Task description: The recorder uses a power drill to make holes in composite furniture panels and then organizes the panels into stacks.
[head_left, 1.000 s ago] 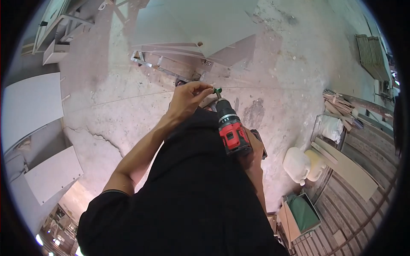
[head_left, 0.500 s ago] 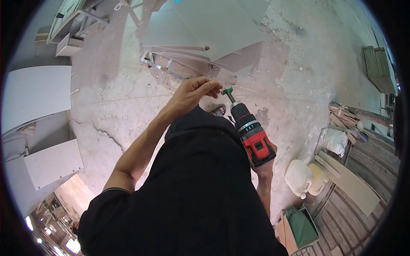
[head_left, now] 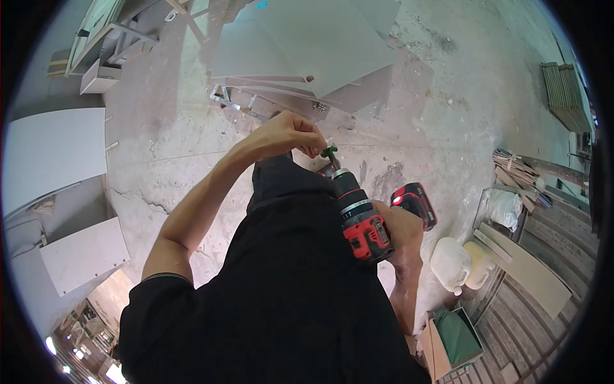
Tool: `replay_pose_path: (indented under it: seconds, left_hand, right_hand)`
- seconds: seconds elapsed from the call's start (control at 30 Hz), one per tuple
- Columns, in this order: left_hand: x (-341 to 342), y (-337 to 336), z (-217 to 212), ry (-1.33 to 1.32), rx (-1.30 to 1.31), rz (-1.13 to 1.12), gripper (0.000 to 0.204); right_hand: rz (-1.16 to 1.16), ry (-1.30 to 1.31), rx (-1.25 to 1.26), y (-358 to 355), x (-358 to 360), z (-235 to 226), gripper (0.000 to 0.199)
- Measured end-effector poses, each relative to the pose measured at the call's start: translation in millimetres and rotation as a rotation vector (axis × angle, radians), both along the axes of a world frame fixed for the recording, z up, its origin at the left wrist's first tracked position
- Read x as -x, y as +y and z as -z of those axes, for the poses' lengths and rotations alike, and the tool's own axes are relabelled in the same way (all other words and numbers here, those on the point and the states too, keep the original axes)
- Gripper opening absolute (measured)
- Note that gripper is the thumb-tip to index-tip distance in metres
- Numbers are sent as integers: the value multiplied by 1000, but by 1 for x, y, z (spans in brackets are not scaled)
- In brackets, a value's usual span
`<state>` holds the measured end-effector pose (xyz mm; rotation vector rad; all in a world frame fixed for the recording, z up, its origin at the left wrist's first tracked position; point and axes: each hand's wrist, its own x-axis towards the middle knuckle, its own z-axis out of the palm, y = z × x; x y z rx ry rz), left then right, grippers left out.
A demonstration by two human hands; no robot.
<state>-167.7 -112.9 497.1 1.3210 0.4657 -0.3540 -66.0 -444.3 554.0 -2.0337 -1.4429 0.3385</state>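
Note:
My right hand is wrapped round the handle of a red and black cordless drill, whose battery sticks out beyond the wrist. The drill points up and away, slightly left. In its chuck sits a drill bit with a wide green head. Right beside that head, my left hand has its fingers curled together, fingertips at the head's edge. Whether they pinch anything is hidden.
Grey sheets lie on the floor ahead, with a metal frame at their near edge. At the right are plastic jugs, a box with green cloth and wood scraps. White panels stand left.
The drill has turned in my right hand, bringing its battery into view at the right, and moved slightly left. My left hand has shifted a little left, its fingers more curled.

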Motion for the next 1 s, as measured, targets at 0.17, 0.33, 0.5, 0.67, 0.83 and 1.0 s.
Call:
replay_pose_path:
  seconds: [0.17, 0.33, 0.5, 0.67, 0.83, 1.0]
  left_hand:
    - [-9, 41, 4, 83, 10, 126, 25]
    - [-11, 92, 5, 80, -90, 212, 25]
    - [-4, 140, 8, 100, -167, 211, 26]
    - [-6, 187, 18, 63, -73, 151, 28]
    - [-18, 236, 30, 21, 108, -118, 24]
    - [-37, 250, -5, -106, 337, 0, 34]
  right_hand:
    - [-51, -223, 68, 40, -3, -17, 54]
    - [-74, -268, 94, 94, 4, -24, 56]
    - [-55, -245, 77, 156, 15, -19, 54]
    - [-1, -198, 61, 198, 26, -7, 52]
    - [198, 171, 60, 201, 50, 29, 48]
    - [761, 738, 47, 195, 62, 36, 30]
